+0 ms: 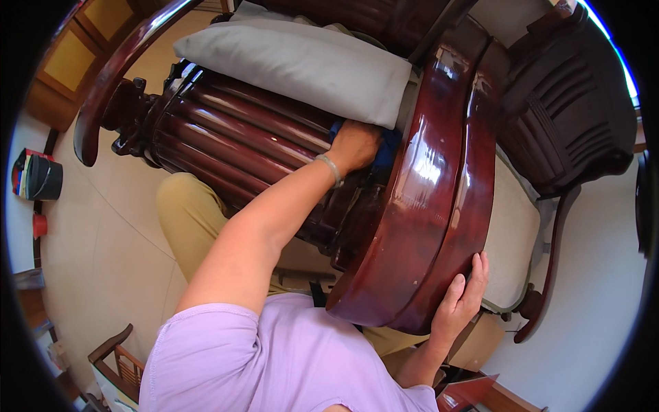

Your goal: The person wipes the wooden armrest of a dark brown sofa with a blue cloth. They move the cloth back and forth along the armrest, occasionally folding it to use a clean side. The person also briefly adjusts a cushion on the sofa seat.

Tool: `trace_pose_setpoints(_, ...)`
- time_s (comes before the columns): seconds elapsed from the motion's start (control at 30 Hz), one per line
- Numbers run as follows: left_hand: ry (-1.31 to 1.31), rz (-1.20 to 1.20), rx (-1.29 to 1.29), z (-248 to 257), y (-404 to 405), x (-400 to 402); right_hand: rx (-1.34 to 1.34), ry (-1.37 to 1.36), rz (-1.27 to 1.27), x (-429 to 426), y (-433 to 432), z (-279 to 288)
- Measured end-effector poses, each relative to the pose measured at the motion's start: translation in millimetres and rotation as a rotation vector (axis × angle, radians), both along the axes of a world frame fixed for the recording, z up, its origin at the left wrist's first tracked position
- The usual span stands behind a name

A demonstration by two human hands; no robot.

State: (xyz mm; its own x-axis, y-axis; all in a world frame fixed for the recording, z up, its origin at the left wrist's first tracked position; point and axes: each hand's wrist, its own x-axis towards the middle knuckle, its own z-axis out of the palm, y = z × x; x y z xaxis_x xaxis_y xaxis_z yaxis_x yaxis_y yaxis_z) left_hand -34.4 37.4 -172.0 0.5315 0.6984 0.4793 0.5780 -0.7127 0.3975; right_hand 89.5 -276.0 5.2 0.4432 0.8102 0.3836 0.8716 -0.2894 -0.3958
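My left hand (355,146), with a bracelet on its wrist, grips a dark blue cloth (387,149) against the slatted seat of a glossy dark red wooden chair (247,136). That hand is just below a grey cushion (304,67) and beside the inner side of the broad wooden armrest (417,190). Part of the cloth is hidden under the hand and the cushion. My right hand (461,304) rests with its fingers on the outer edge of the same armrest, near its front end, and no object shows in it.
A second dark wooden chair (571,113) with a light seat pad (509,242) stands at the right. A cardboard box (476,342) is low at the right. On the floor at the far left are a dark bucket (45,177) and a small red container (39,225).
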Motion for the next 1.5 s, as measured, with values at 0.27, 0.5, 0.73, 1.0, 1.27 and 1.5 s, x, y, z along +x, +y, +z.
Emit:
trace_pose_setpoints(0.27,0.004,0.080,-0.010,-13.8,11.6,5.6,0.031,0.012,0.024,0.5,2.6,-1.5)
trace_pose_setpoints(0.5,-0.167,-0.062,0.003,1.9,-63.8,-41.0,0.033,0.003,0.013,3.9,-0.6,-4.0)
trace_pose_setpoints(0.73,-0.383,-0.189,-0.807,22.1,-135.0,-124.0,0.084,0.033,0.020,-0.8,-1.3,-5.0)
trace_pose_setpoints(1.0,-0.874,-0.185,-0.845,41.4,-259.9,-102.9,0.075,-0.091,0.012,0.7,-0.8,-7.1)
trace_pose_setpoints(1.27,-1.075,-0.159,-1.454,29.0,-151.9,-37.0,0.120,-0.013,-0.013,0.5,-2.5,-3.3)
trace_pose_setpoints(1.5,-1.154,-0.265,-1.468,15.3,-148.9,-44.0,0.184,-0.007,-0.019,4.0,0.6,-6.8)
